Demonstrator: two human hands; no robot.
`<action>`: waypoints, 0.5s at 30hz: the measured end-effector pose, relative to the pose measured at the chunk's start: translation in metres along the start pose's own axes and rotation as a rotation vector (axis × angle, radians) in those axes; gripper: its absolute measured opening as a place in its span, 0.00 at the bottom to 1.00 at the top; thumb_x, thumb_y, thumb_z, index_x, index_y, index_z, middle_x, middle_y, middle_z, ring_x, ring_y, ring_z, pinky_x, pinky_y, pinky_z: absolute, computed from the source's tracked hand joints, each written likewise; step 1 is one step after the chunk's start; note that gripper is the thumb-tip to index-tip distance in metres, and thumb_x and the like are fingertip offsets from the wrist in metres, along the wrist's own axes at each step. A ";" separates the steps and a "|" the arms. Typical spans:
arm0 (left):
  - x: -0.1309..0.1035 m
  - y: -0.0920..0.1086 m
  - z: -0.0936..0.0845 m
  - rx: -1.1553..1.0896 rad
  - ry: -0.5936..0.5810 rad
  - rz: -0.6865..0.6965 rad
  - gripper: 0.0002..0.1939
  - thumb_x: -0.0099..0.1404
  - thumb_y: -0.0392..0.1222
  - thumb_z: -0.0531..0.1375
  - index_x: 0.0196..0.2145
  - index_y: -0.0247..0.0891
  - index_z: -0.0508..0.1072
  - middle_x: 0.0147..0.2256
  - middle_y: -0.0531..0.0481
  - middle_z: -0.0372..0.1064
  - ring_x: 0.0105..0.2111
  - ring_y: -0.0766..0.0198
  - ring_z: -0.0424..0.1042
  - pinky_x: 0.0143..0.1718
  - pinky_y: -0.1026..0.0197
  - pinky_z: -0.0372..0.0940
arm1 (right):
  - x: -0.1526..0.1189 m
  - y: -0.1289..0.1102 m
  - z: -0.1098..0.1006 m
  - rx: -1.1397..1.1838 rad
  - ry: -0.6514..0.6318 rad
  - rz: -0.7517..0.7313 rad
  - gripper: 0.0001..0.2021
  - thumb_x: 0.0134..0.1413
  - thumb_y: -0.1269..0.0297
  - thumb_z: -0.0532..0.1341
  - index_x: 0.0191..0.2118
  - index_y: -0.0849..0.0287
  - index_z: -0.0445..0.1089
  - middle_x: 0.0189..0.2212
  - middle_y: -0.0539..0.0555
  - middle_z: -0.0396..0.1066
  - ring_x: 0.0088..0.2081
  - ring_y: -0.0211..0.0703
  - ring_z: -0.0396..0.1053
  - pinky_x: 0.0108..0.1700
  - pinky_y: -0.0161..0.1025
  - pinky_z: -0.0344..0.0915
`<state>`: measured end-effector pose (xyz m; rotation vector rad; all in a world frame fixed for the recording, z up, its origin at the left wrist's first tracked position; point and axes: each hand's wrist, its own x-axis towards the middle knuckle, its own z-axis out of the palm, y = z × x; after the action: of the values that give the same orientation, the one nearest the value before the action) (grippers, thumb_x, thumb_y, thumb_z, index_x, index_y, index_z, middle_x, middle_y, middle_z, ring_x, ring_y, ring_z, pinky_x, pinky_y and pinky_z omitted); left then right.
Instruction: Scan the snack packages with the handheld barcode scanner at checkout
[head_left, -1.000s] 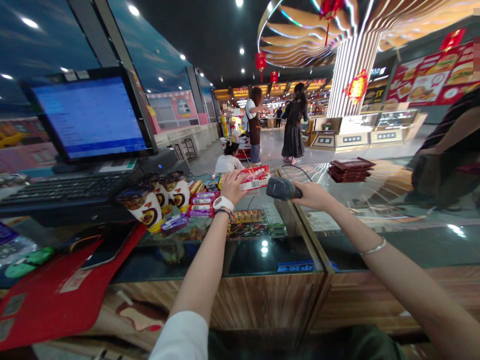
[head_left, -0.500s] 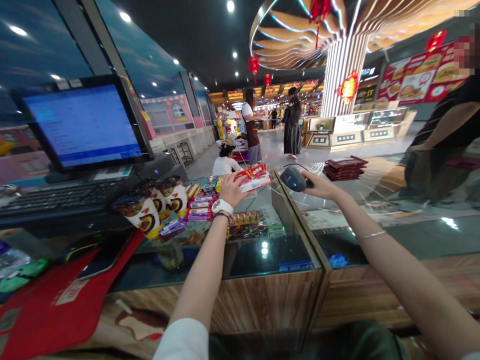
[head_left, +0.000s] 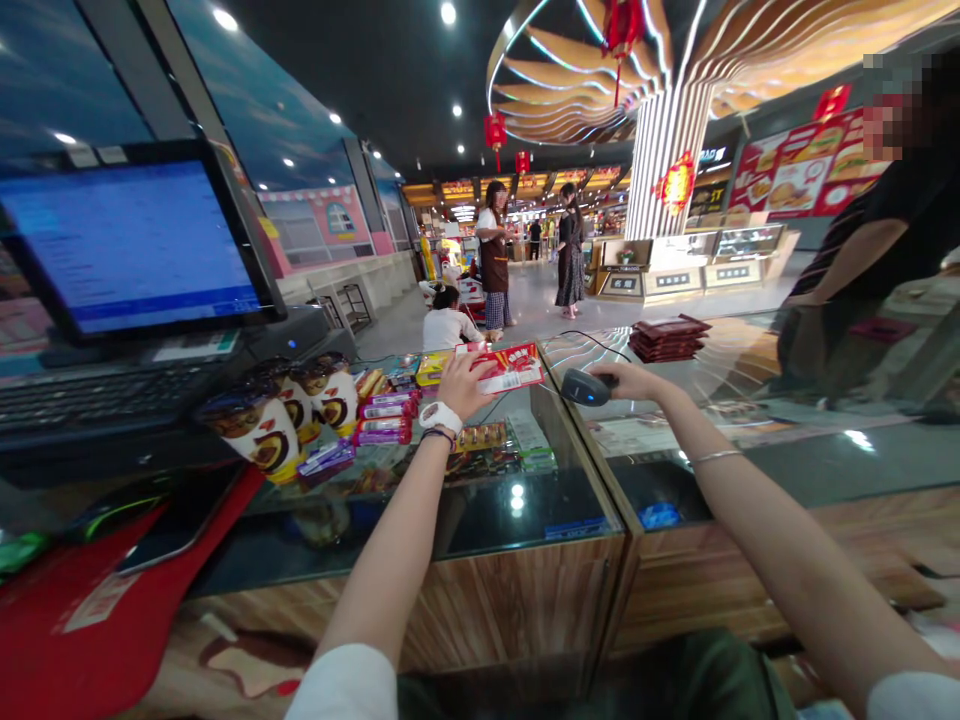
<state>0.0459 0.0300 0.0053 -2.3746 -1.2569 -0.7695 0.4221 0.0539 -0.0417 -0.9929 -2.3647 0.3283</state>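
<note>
Head view: a red box (head_left: 519,366) is held over the glass counter (head_left: 465,520), its left end gripped by the fingers of the left hand (head_left: 462,384). Just to its right, apart from it, a dark scanner (head_left: 585,388) is grasped by its handle in the right hand (head_left: 634,382). Dark red packets (head_left: 667,338) are stacked far right; purple-wrapped packs (head_left: 384,430) are grouped left, near the printed cups (head_left: 270,442).
</note>
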 end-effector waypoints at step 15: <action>0.003 0.013 -0.001 -0.167 0.017 0.042 0.30 0.50 0.42 0.72 0.52 0.43 0.74 0.59 0.43 0.66 0.61 0.47 0.63 0.66 0.41 0.52 | 0.010 -0.024 0.000 -0.082 0.293 -0.002 0.32 0.43 0.78 0.56 0.58 0.54 0.71 0.58 0.55 0.70 0.61 0.51 0.65 0.64 0.53 0.61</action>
<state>0.0581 0.0244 0.0069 -2.5112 -1.1728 -0.9123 0.4021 0.0445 -0.0278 -1.0019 -2.1267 0.0775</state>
